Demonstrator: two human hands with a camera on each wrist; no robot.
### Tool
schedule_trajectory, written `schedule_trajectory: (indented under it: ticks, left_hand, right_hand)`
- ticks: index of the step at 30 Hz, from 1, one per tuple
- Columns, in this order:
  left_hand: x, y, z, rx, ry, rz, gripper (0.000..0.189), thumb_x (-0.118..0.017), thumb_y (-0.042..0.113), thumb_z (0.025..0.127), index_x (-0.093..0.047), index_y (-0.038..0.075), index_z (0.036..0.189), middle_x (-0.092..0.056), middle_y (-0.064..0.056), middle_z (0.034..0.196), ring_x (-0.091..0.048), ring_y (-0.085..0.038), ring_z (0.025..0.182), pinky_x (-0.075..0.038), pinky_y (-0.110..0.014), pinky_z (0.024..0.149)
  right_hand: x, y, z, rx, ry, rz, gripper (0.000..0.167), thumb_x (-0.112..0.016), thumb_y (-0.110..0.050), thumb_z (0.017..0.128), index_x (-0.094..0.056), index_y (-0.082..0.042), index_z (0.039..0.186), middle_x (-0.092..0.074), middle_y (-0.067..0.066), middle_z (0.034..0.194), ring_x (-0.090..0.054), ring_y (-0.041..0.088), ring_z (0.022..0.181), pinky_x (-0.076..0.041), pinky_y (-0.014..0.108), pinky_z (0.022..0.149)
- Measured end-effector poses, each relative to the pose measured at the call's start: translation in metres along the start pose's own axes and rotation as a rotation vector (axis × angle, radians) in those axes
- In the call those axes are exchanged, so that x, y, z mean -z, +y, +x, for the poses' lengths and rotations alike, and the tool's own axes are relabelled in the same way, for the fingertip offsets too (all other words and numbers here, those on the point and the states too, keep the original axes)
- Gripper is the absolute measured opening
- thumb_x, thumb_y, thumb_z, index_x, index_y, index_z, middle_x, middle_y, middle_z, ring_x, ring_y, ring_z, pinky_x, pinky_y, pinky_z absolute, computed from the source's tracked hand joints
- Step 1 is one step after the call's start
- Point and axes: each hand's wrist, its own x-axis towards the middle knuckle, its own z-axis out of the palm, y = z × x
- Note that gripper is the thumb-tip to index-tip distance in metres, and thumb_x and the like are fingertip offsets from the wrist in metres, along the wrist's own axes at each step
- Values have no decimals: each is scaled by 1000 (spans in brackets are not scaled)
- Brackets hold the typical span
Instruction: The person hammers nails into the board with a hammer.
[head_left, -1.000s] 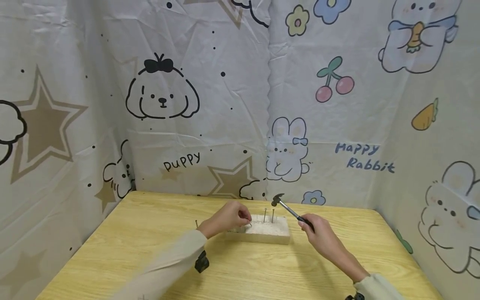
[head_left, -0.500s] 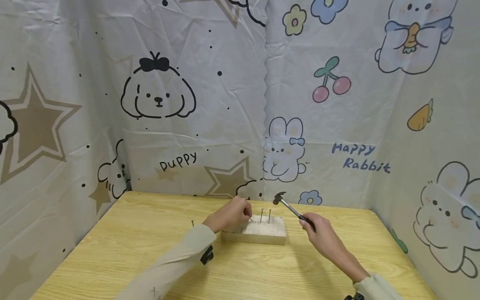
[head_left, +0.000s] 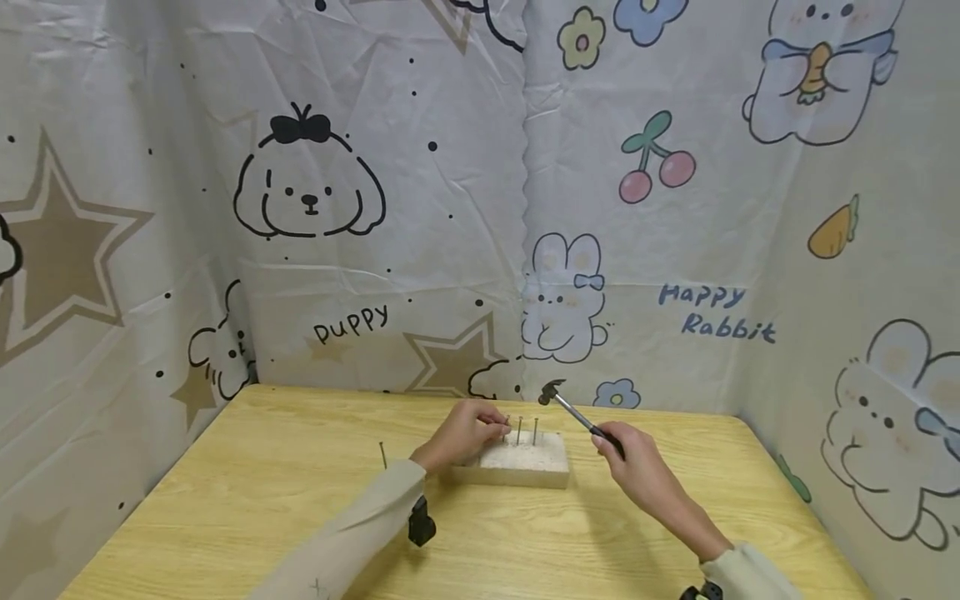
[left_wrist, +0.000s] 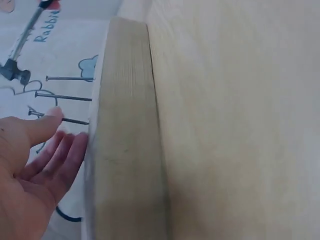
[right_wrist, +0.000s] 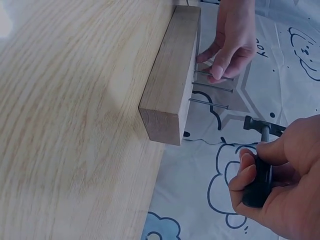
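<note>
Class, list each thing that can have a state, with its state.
Claw hammer: raised, held
Wooden block: lying flat
Rightmost nail: upright in block
Middle nail: upright in block
Third nail: nearly upright, pinched
Far-left nail: standing, base hidden
Left grip: pinching third nail
Right grip: holding claw hammer

This looks like a small makeshift booth, a corner screened off with cloth; what kind of building holds it cannot be told. Pale hangings rise behind the table and along both its sides, creased and wrinkled, with a wavy seam running down the back. Their print would suit a child's bedroom: a puppy face, rabbits, cherries, a carrot, brown stars and the lettering "Happy Rabbit". The tabletop has yellowish wood grain and a rounded far corner, while a hammer, nails and a wooden block bring in a touch of the workshop
</note>
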Motion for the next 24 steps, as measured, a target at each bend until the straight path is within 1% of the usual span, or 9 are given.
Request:
schedule_trajectory:
  ticks: [2, 4, 8, 14, 16, 18, 21, 22, 24]
  left_hand:
    - [-3, -4, -3, 6, 43, -38, 13, -73, 10, 100, -81, 0, 104, -78, -10, 106, -73, -18, 89, -59, -23, 74]
    - [-5, -7, -5, -9, 77, -56, 15, -72, 9, 100, -80, -1, 107, -78, -11, 107, -73, -18, 90, -60, -24, 76]
    - [-8, -7, -6, -37, 114, -72, 15, -72, 7, 100, -77, -3, 110, -78, -11, 106, -74, -18, 89, -59, -22, 78]
    - [-12, -3, -9, -65, 100, -87, 13, -71, 3, 99, -76, -6, 108, -79, -13, 103, -75, -22, 87, -58, -20, 76]
    - [-13, -3, -9, -72, 93, -85, 13, -71, 2, 99, -76, -7, 108, -78, -14, 104, -75, -23, 88, -58, -19, 76]
    - [-14, -3, -10, -79, 94, -77, 13, -71, 2, 99, -76, -6, 107, -78, -14, 104, -75, -23, 89, -58, -18, 77]
    - [-15, -5, -11, -83, 106, -84, 12, -71, 2, 99, -77, -6, 107, -79, -13, 103, -76, -23, 89, -58, -18, 76]
    - [-15, -5, -12, -89, 109, -82, 12, -71, 2, 98, -77, -6, 107, -79, -13, 103, -76, -24, 88, -58, -19, 76]
    - [-16, -6, -12, -98, 116, -74, 12, -72, 2, 98, -77, -5, 106, -79, -13, 103, -76, -24, 89, -59, -19, 76]
  right_hand:
    - [0, -1, 1, 3, -1, 0, 11, -61, -5, 106, -69, -1, 99, -60, 3, 81, -46, 11, 63, -41, 25, 55]
    - [1, -3, 2, 8, 4, 2, 12, -60, -5, 106, -69, -1, 99, -60, 3, 81, -45, 11, 62, -40, 25, 54]
    - [1, -7, 5, 29, 15, 5, 13, -60, -5, 106, -68, -2, 97, -61, 4, 82, -45, 11, 63, -41, 25, 54]
    - [-2, -14, 9, 66, 9, 15, 14, -60, -5, 106, -66, -3, 94, -58, 2, 80, -45, 9, 62, -41, 25, 53]
    - [-5, -14, 10, 100, 45, 19, 15, -60, -5, 106, -65, -4, 92, -57, 2, 79, -44, 9, 62, -41, 24, 53]
    - [-9, -15, 9, 160, 105, 23, 15, -60, -4, 106, -65, -4, 92, -57, 3, 79, -44, 8, 63, -41, 24, 53]
    - [-16, -16, 8, 242, 179, 9, 9, -61, -2, 105, -68, -2, 99, -61, 5, 84, -48, 9, 68, -45, 25, 56]
    - [-18, -16, 7, 258, 178, -3, 9, -61, -1, 105, -68, -1, 99, -60, 5, 84, -48, 9, 69, -45, 25, 57]
    - [-22, -18, 7, 260, 128, -47, 9, -62, 0, 104, -68, -1, 97, -60, 4, 82, -47, 8, 69, -44, 24, 58]
